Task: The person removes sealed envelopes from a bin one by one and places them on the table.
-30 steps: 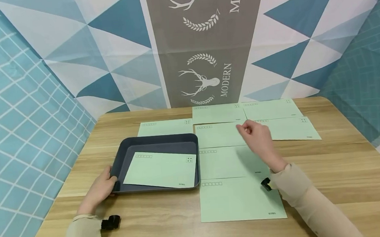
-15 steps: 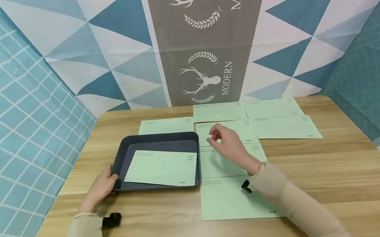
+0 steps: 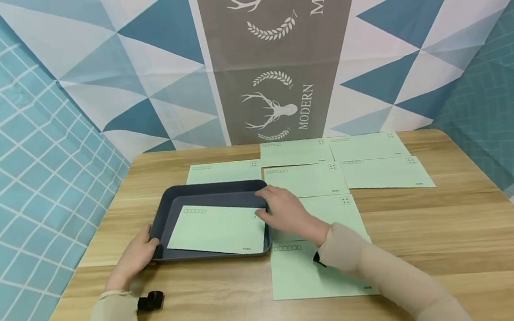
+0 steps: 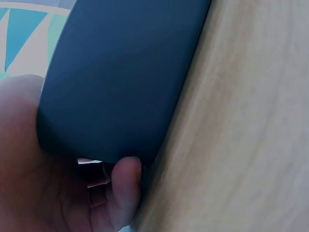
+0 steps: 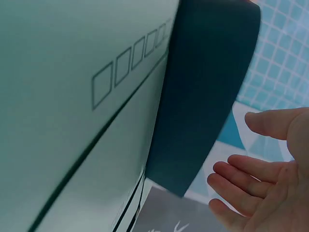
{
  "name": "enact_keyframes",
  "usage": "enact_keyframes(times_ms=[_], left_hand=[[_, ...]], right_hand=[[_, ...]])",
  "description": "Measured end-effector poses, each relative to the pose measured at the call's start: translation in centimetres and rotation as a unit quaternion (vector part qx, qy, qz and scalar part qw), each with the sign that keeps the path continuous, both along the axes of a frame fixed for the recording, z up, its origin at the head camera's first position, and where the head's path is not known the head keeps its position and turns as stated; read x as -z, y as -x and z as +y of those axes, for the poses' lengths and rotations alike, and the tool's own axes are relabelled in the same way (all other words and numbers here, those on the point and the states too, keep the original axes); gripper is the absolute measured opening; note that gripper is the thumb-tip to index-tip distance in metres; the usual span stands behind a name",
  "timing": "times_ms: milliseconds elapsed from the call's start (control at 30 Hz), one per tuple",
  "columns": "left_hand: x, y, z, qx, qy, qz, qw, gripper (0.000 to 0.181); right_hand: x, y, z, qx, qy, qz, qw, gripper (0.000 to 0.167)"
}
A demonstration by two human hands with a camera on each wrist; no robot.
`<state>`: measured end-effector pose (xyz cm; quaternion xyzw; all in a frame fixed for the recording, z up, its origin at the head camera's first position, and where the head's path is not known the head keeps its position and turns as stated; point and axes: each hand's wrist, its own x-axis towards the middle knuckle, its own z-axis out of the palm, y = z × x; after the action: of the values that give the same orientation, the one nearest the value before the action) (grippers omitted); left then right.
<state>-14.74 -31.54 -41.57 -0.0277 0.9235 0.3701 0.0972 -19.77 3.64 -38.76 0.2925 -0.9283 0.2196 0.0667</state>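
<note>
A dark grey rectangular tray lies on the left half of the table, with one pale green envelope lying slightly askew inside. My left hand grips the tray's left side. In the left wrist view the fingers curl in at the tray's lower end, beside the outer wall. Over the tray's right rim, my right hand reaches in near the envelope's stamp corner. In the right wrist view its thumb and fingers are spread apart, with nothing visible between them; contact with the envelope cannot be made out.
Several more pale green envelopes lie flat right of the tray and along the back, including a near one and a right one. Another envelope is partly hidden behind the tray. A patterned cloth hangs behind the wooden table.
My right hand has moved left and nearer, from above the back envelopes to the tray's right rim, and its fingers have opened. The left hand and tray have stayed put.
</note>
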Motion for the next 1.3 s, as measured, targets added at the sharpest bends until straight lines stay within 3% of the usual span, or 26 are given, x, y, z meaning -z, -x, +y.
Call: enact_keyframes(times_ms=[300, 567, 767, 1100, 1300], left_hand=[[0.2, 0.0, 0.0, -0.005, 0.003, 0.007, 1.0, 0.042], [0.1, -0.1, -0.1, -0.006, 0.001, 0.001, 1.0, 0.042], [0.0, -0.1, 0.0, -0.005, -0.002, 0.008, 1.0, 0.039], [0.3, 0.2, -0.1, -0.005, 0.0, 0.005, 1.0, 0.04], [0.3, 0.2, -0.1, -0.006, 0.002, 0.004, 1.0, 0.04]], right_hand=[[0.8, 0.1, -2.1, -0.047, -0.079, -0.01, 0.9957, 0.05], [1.2, 0.6, -2.4, -0.049, -0.166, -0.019, 0.9847, 0.07], [1.4, 0.8, -2.2, -0.046, -0.21, -0.017, 0.9765, 0.07], [1.5, 0.7, -2.3, -0.036, -0.216, -0.008, 0.9757, 0.076], [1.5, 0.9, -2.2, -0.039, -0.179, -0.007, 0.9831, 0.067]])
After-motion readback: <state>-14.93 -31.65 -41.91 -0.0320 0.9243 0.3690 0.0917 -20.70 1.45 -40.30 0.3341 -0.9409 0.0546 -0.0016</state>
